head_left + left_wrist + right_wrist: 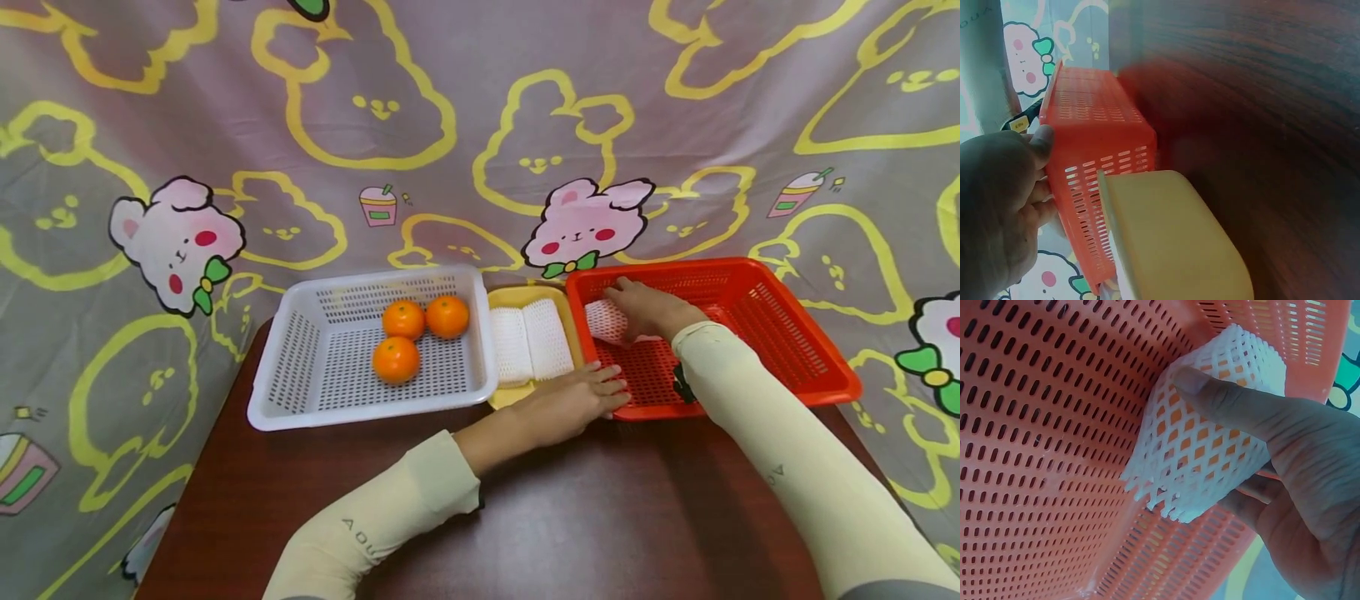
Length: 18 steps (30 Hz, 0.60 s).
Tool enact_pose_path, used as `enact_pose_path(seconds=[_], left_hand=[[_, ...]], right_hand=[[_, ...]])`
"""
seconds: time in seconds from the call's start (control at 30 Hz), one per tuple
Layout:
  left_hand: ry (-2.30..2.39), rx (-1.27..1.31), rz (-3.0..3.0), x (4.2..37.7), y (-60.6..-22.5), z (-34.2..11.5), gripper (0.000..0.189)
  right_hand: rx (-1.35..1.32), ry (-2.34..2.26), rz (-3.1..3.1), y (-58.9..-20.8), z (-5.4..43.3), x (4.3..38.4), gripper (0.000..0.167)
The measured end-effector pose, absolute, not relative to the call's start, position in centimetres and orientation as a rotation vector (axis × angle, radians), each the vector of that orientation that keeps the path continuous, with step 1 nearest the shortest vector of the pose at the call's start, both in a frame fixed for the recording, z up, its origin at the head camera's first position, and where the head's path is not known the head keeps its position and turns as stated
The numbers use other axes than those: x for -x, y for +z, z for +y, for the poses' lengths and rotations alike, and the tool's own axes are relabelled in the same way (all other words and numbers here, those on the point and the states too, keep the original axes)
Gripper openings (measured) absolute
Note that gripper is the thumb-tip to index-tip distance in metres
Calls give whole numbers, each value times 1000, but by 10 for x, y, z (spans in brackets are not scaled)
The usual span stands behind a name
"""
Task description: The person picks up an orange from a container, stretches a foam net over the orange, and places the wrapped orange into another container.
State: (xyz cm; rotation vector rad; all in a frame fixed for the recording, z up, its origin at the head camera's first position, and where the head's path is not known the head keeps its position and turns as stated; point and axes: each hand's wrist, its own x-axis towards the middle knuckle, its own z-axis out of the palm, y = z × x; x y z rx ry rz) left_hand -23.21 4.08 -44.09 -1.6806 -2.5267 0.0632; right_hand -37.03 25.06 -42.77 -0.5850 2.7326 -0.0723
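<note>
My right hand is inside the red basket, at its left end. It grips an orange in a white foam net sleeve, thumb across the net and fingers round the far side. Orange skin shows through the mesh. My left hand holds the red basket's near left corner by the rim, thumb and fingers at the edge in the left wrist view. Beside that hand stands a yellow tray, where flat white foam nets lie in two stacks.
On the left stands a white basket with three bare oranges. The baskets and tray sit side by side along the back of a dark brown table. A patterned cloth hangs close behind them.
</note>
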Motion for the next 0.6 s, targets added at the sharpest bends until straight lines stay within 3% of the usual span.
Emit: enact_pose_path(seconds=[0.6], left_hand=[[34, 1666, -2520, 228, -442, 39, 43]], right_hand=[[493, -118, 2731, -425, 253, 364, 90]])
